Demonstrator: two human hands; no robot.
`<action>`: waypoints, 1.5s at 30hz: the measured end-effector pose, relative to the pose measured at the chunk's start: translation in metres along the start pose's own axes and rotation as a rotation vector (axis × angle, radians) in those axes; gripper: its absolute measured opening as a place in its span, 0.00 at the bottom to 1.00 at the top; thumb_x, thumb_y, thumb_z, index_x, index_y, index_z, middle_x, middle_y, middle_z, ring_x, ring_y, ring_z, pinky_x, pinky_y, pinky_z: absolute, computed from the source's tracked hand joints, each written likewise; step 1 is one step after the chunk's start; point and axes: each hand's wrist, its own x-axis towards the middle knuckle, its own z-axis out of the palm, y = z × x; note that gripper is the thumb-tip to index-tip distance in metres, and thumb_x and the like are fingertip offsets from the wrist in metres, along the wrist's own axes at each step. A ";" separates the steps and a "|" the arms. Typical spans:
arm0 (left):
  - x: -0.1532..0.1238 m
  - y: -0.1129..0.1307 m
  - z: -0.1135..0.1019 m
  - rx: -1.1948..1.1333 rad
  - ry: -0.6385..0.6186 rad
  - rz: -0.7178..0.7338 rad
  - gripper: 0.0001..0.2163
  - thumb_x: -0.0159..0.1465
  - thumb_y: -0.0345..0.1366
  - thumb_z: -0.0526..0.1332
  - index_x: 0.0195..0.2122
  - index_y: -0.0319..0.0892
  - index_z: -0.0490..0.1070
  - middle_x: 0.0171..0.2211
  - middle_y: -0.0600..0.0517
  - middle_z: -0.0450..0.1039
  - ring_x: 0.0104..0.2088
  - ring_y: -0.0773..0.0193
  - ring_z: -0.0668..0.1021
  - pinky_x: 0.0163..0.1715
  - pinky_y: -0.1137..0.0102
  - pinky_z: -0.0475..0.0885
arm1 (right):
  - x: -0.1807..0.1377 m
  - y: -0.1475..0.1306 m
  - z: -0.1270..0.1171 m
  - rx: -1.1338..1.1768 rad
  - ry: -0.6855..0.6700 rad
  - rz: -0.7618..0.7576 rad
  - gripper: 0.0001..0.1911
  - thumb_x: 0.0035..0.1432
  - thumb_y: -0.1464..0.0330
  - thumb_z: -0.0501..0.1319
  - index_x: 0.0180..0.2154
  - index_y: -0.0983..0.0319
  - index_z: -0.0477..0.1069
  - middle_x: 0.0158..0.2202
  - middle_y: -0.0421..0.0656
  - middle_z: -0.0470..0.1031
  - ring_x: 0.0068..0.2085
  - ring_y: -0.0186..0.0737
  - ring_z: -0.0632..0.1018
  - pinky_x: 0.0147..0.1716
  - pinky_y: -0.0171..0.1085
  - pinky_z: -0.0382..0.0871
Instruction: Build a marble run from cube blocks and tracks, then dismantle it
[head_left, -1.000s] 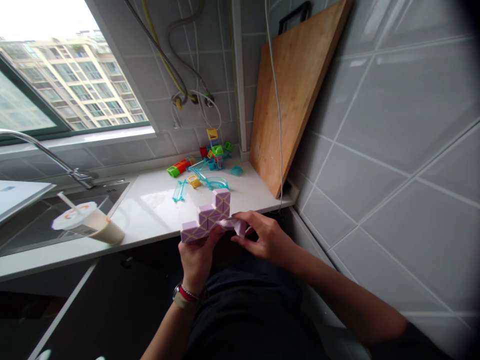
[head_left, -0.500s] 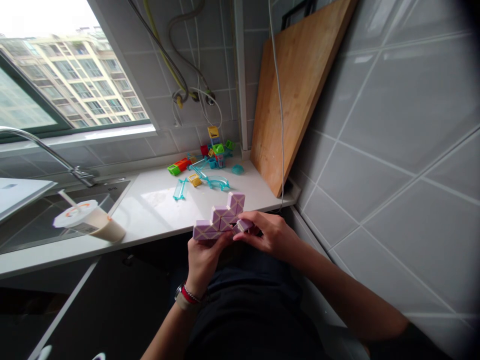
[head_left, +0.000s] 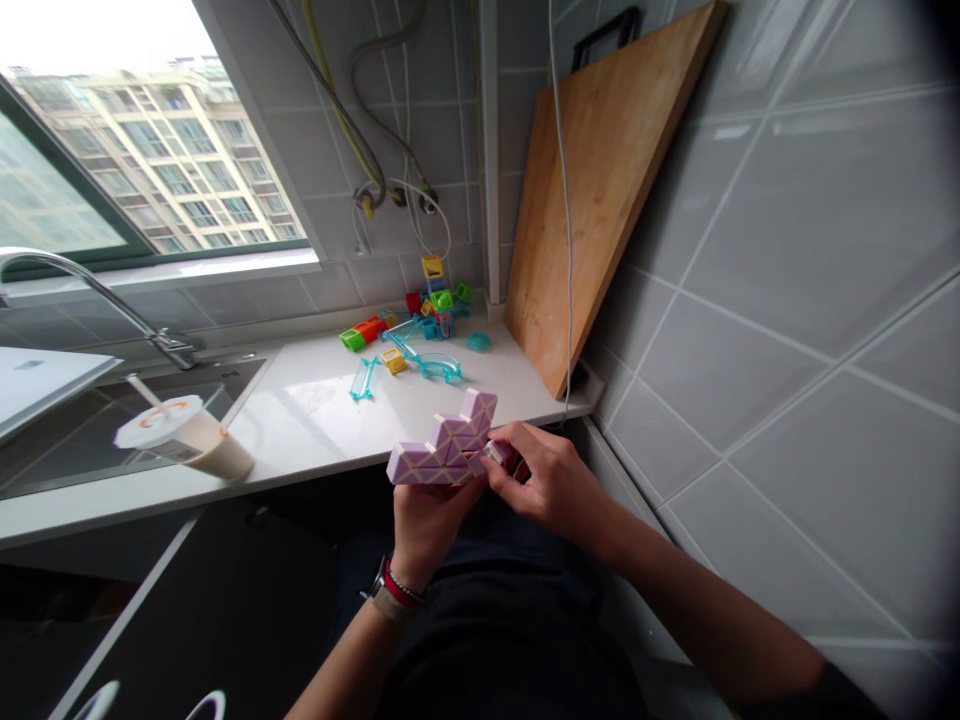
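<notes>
A lilac twist-puzzle snake (head_left: 447, 442) with pale yellow lines is held in front of the counter edge, folded into a stepped shape. My left hand (head_left: 426, 515) grips it from below, fingers wrapped round its lower segments; a watch and red band sit on that wrist. From the right, my right hand (head_left: 541, 478) pinches the puzzle's right end segment between thumb and fingers.
On the white counter (head_left: 315, 420) lie several colourful plastic toy pieces (head_left: 420, 325). A lidded drink cup with a straw (head_left: 184, 437) stands by the sink (head_left: 112, 420) and tap (head_left: 90, 290). A wooden cutting board (head_left: 600, 180) leans on the tiled wall.
The puzzle has been drawn slightly right and its segments folded closer together into a more compact shape. Both hands kept their hold on it.
</notes>
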 end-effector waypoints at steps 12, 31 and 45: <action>-0.002 0.003 -0.006 0.124 0.054 0.146 0.13 0.55 0.39 0.76 0.41 0.42 0.85 0.39 0.46 0.86 0.39 0.49 0.87 0.41 0.60 0.86 | -0.010 0.004 0.023 0.217 0.171 -0.011 0.13 0.68 0.65 0.64 0.53 0.57 0.71 0.45 0.46 0.80 0.40 0.40 0.83 0.40 0.37 0.81; 0.002 -0.006 -0.007 0.180 -0.015 0.095 0.09 0.54 0.40 0.76 0.35 0.44 0.85 0.32 0.48 0.85 0.32 0.54 0.86 0.35 0.64 0.84 | -0.004 0.008 0.016 0.187 0.087 0.113 0.11 0.64 0.65 0.66 0.48 0.57 0.75 0.37 0.42 0.80 0.34 0.39 0.80 0.34 0.35 0.76; -0.005 0.007 -0.008 0.184 0.008 0.135 0.08 0.56 0.39 0.74 0.35 0.43 0.84 0.32 0.49 0.85 0.31 0.56 0.85 0.33 0.67 0.82 | -0.012 0.005 0.024 0.311 0.114 0.027 0.13 0.68 0.65 0.64 0.54 0.55 0.71 0.46 0.43 0.80 0.41 0.39 0.82 0.39 0.36 0.82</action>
